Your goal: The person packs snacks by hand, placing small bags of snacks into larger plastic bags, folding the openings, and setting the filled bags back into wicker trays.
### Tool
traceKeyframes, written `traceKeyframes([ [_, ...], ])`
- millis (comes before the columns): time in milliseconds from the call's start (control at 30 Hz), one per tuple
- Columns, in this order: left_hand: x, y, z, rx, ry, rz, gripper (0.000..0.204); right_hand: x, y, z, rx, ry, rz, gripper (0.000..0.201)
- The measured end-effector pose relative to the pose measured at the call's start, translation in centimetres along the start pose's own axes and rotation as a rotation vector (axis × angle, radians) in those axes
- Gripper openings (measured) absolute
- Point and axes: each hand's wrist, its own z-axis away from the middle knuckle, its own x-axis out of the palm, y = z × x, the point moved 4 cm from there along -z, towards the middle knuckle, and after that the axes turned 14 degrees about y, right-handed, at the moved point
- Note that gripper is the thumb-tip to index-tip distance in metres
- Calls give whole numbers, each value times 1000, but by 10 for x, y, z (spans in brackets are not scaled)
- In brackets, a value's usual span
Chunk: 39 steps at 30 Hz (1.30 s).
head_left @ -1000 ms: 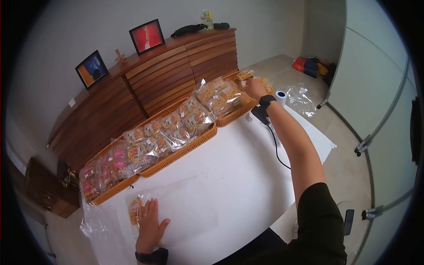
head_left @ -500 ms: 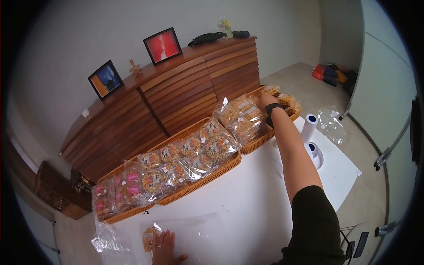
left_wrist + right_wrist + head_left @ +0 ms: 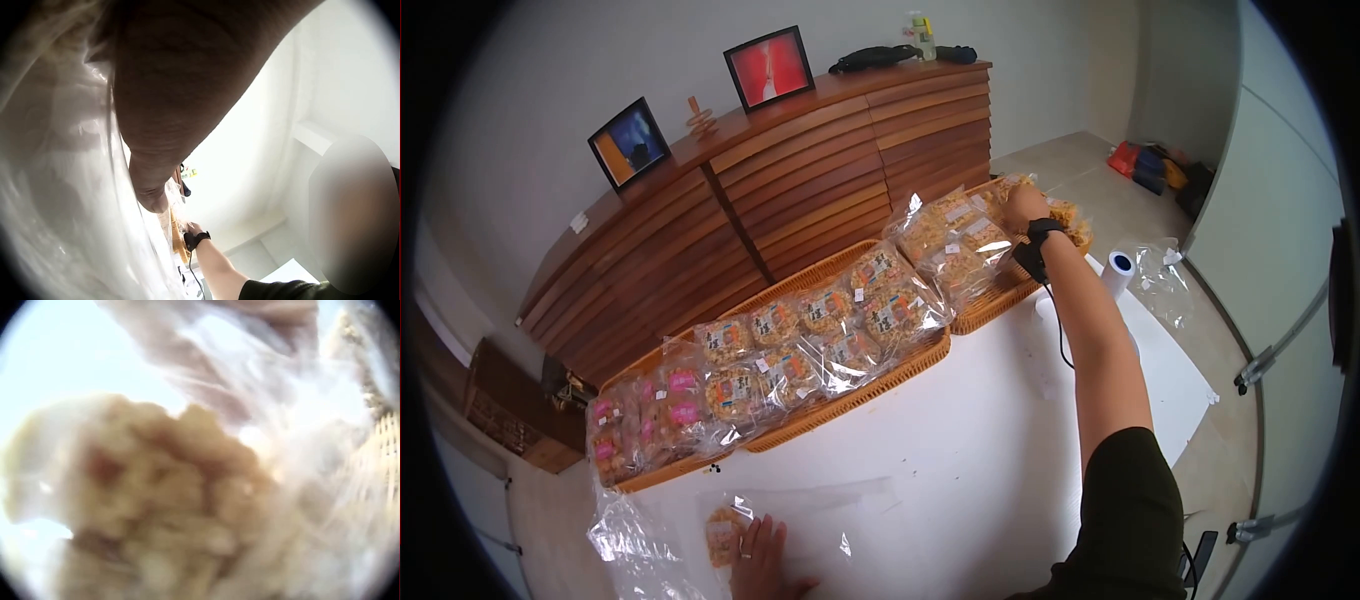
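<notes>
My left hand lies with straight fingers on a large clear plastic bag near the table's front. At its fingertips, a packet of crumbly golden snack lies in the plastic. In the left wrist view the thumb stretches along the shiny film. My right hand reaches into the far-right wicker basket. Blurred in the right wrist view, its fingers pinch the film of a clear-wrapped snack packet, which shows chunky golden pieces.
Wicker baskets of wrapped round snacks line the table's back edge, pink-labelled packets at the left. A white roll stands by my right forearm, with a black cable beside it. Loose plastic hangs at the table's left.
The head view has shifted, so the baskets sit farther right in it. My right hand stays among the packets in the far basket; my left hand stays on the plastic bag.
</notes>
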Motion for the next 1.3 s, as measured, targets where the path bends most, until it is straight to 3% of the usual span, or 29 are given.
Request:
traceKeyframes([
  [33, 0, -1, 1, 4, -10, 16, 91, -15, -7, 7, -39, 19, -1, 28],
  [67, 1, 0, 1, 9, -20, 34, 93, -13, -2, 4, 54, 231, -189, 21],
  [100, -2, 4, -2, 4, -26, 41, 93, -16, -3, 4, 50, 223, -184, 21],
  [167, -17, 17, -8, 102, 103, -72, 71, -46, -9, 10, -47, 425, -269, 23],
  [233, 5, -8, 0, 113, 56, -91, 77, -82, -20, 23, -25, 345, -317, 22],
  [300, 12, -16, 9, 120, 9, -106, 86, -117, -33, 54, -134, 473, -468, 20],
  [367, 3, -12, 7, 123, 73, -10, 84, -150, -44, 93, -208, 463, -718, 17],
  [400, 0, -12, 7, 108, 79, 54, 82, -141, -33, 99, -125, 259, -795, 16],
  [433, -2, -12, 7, 88, 71, 65, 82, -150, -40, 117, -135, 237, -793, 16],
  [500, -6, -10, 6, 100, 72, 70, 81, -159, -50, 162, 34, -41, -1222, 14],
  [533, -6, -11, 7, 102, 79, 80, 80, -157, -53, 181, 42, -75, -1216, 14],
  [600, -7, -15, 6, 100, 99, 106, 78, -144, -65, 220, 98, -415, -1300, 13],
  [700, -8, -25, 6, 72, 128, 188, 74, -131, -91, 274, 85, -628, -1283, 12],
  [833, -22, -11, 13, 32, 193, 173, 69, -105, -98, 302, 25, -770, -1266, 15],
  [900, -36, 26, 1, 161, 281, 200, 62, -97, -92, 306, -58, -884, -963, 18],
  [967, -38, 51, -8, 194, 276, 215, 58, -98, -93, 304, -122, -811, -894, 28],
  [1033, -33, 79, -16, 229, 277, 232, 55, -110, -101, 302, -102, -559, -575, 42],
  [1067, -26, 91, -22, 157, 252, 128, 58, -110, -106, 304, -134, -552, -559, 59],
  [1133, -9, 108, -33, 83, 228, 24, 61, -111, -123, 318, -221, -447, -409, 67],
  [1233, 15, 111, -37, -11, 242, -80, 65, -116, -133, 347, -347, -331, -295, 75],
  [1300, 26, 102, -33, -66, 128, -69, 65, -115, -138, 349, -456, -247, -236, 77],
])
